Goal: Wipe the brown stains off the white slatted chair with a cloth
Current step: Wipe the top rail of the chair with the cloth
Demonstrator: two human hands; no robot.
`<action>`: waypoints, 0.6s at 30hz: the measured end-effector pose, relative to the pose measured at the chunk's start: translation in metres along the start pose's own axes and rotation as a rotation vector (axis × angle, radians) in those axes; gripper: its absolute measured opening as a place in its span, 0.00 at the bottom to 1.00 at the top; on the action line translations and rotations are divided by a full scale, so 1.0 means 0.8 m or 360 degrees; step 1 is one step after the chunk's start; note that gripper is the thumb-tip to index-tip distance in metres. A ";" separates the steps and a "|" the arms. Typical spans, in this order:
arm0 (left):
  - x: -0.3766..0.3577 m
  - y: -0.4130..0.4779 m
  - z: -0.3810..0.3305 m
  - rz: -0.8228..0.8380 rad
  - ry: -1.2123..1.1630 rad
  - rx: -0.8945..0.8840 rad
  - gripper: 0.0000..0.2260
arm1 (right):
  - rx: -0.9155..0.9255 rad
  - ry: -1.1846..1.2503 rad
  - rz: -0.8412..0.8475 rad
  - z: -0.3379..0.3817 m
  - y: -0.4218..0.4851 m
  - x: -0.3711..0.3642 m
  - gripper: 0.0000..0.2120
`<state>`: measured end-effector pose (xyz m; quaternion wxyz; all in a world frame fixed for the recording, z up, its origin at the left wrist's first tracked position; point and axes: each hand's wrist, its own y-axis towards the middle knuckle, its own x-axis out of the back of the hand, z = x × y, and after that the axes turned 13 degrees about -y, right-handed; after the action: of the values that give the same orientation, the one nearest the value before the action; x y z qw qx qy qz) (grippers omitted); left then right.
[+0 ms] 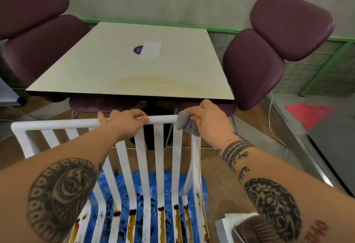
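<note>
Up top, right hand (208, 121) clutching grey cloth (186, 124) against chair (57, 123) rail, left hand (126, 121) gripping rail beside it

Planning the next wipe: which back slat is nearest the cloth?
The rightmost slat, directly below the grey cloth in the right hand; it alone carries a thin brown drip line.

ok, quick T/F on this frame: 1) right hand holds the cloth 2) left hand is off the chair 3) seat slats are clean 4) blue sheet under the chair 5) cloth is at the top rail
1) True: the right hand grips the grey cloth.
2) False: the left hand grasps the chair's top rail.
3) False: brown stains streak the seat slats.
4) True: a blue sheet shows between the slats.
5) True.
</note>
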<state>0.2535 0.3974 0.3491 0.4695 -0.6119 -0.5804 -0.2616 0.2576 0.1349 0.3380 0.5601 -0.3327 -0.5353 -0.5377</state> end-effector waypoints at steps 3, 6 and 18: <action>-0.002 0.001 0.001 -0.0021 -0.0005 -0.0001 0.12 | 0.0057 -0.0262 0.0071 -0.028 -0.038 -0.020 0.13; -0.003 0.002 0.001 -0.0028 0.0013 -0.0004 0.12 | -0.0035 -0.0282 0.0380 -0.062 -0.085 -0.033 0.08; -0.008 0.004 0.005 -0.0086 -0.0013 -0.0022 0.15 | 0.0335 -0.0342 -0.0036 -0.033 -0.074 -0.066 0.17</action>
<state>0.2544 0.3986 0.3407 0.4556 -0.6003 -0.5968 -0.2755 0.2153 0.1107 0.2697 0.5253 -0.3218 -0.6492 -0.4462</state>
